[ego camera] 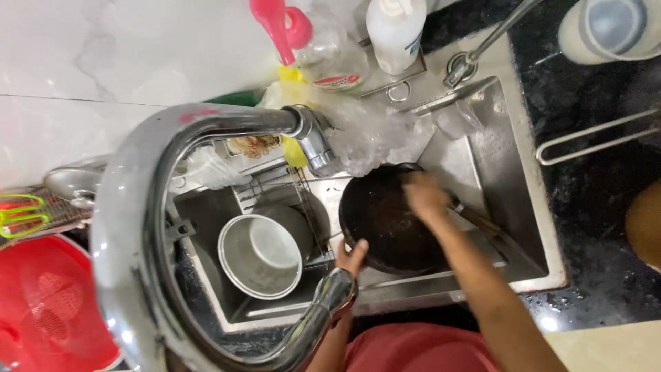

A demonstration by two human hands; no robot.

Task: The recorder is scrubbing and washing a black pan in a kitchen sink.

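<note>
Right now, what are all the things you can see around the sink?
Frying pan: one, black, tilted in the sink.
Metal pot: one, silver, left sink basin.
Faucet: one, chrome, arching over the sink.
Bottle: one, white, behind the sink.
Basket: one, red, far left.
Pink tool: one, by the wall.
Left hand: fingers grip the pan's rim.
Right hand: blurred, inside the pan.

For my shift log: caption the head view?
Left hand grips dark pan's rim over sink; right hand inside it.
</note>
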